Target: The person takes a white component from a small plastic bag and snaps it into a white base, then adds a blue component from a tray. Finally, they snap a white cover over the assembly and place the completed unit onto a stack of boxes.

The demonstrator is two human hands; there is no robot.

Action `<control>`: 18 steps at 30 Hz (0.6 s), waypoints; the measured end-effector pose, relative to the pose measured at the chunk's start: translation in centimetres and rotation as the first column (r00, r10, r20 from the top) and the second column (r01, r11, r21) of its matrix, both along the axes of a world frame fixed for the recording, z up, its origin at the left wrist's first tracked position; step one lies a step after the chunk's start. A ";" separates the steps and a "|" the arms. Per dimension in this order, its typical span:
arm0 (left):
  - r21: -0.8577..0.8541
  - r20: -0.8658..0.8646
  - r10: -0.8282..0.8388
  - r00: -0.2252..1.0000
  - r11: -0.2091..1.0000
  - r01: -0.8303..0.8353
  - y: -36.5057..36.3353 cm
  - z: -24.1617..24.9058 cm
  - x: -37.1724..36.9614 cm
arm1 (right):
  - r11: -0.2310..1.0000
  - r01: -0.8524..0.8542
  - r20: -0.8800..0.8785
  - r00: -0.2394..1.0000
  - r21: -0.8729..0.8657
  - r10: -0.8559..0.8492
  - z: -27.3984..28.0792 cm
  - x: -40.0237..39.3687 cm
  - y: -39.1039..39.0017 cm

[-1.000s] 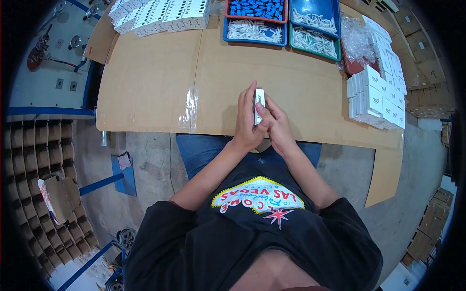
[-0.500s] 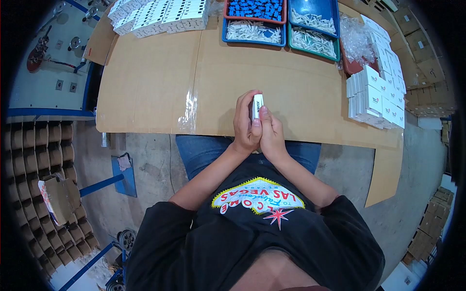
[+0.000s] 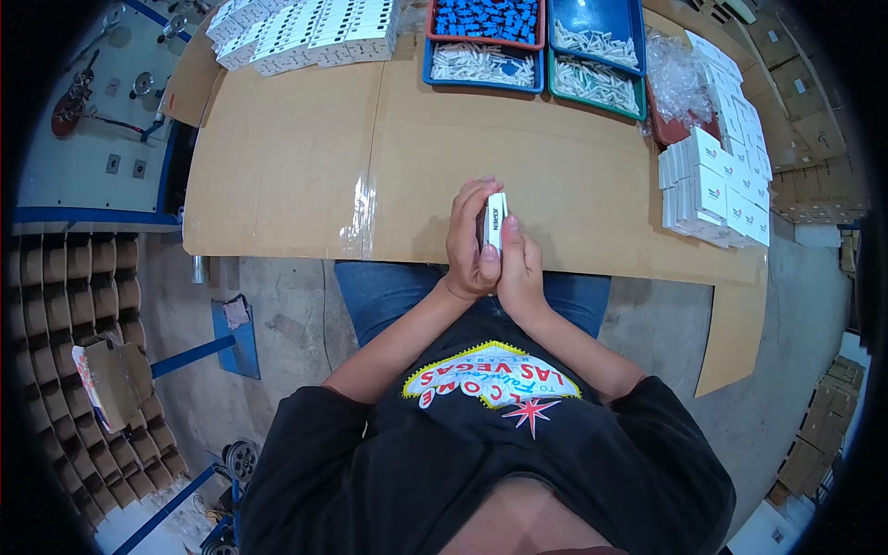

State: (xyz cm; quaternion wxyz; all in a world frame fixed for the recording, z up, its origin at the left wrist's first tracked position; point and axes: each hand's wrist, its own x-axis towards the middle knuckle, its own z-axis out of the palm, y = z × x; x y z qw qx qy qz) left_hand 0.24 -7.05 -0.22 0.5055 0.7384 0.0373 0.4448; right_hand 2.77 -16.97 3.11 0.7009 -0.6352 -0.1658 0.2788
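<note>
At the desk's point(image 3: 296, 166) near edge, your left fingers point(image 3: 465, 219) and right fingers point(image 3: 532, 255) clasp a white box point(image 3: 495, 220). It looks light, stiff; grip its sides.

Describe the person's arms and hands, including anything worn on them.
The black shirt has loose, short sleeves of plain black. Both forearms are bare, with no watch or band showing. The left hand and right hand wear no gloves.

Smooth box point(image 3: 495, 219), matt cardboard tabletop point(image 3: 277, 157), glossy tape point(image 3: 363, 213), smooth plastic trays point(image 3: 592, 13), matt cloth shirt point(image 3: 407, 472)
</note>
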 end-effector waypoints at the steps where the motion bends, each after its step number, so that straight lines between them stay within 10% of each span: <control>1: 0.042 0.021 -0.008 1.000 0.999 0.007 0.1 0.0 0.0 | 1.000 -0.003 0.028 1.000 0.014 0.003 -0.3 0.0 -0.2; 18: -0.088 0.074 0.008 0.997 0.996 -0.002 -0.2 0.1 0.0 | 0.971 -0.194 0.227 0.961 0.142 0.159 0.4 0.5 0.0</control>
